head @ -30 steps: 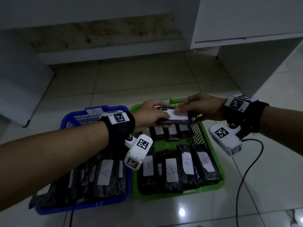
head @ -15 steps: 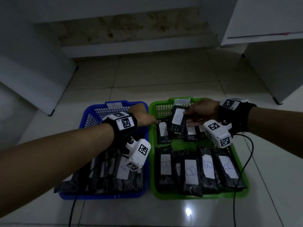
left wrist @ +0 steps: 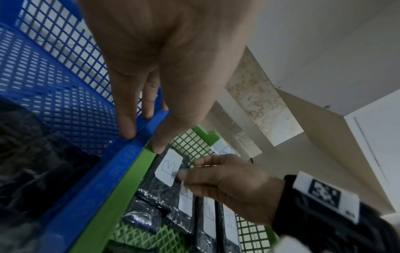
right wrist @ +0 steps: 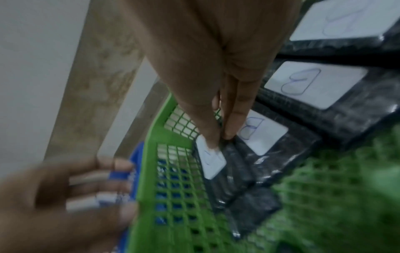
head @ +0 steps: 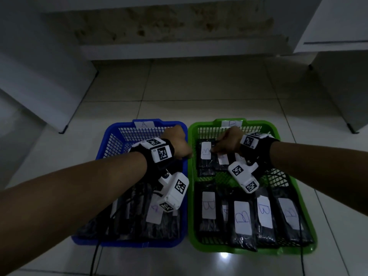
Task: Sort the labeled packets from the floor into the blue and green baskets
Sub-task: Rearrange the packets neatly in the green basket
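- Glossy pale tiled floor (head: 199, 90) (lamp glare near the front edge) carries everything.
- Blue plastic mesh basket (head: 111, 142) sits on it, left.
- Green plastic mesh basket (head: 272, 128) sits on it, just beside, rims touching.

Dim room — glossy pale floor tiles (head: 199, 86), white cabinets (head: 338, 22) left and right, stained wall base (head: 169, 26).

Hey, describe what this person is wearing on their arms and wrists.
Both forearms are bare, no sleeves. Each wrist carries a black strap with white blocks printed with black square-code markers, plus a white camera housing hanging below. A dark cable trails from the left wrist across the floor.
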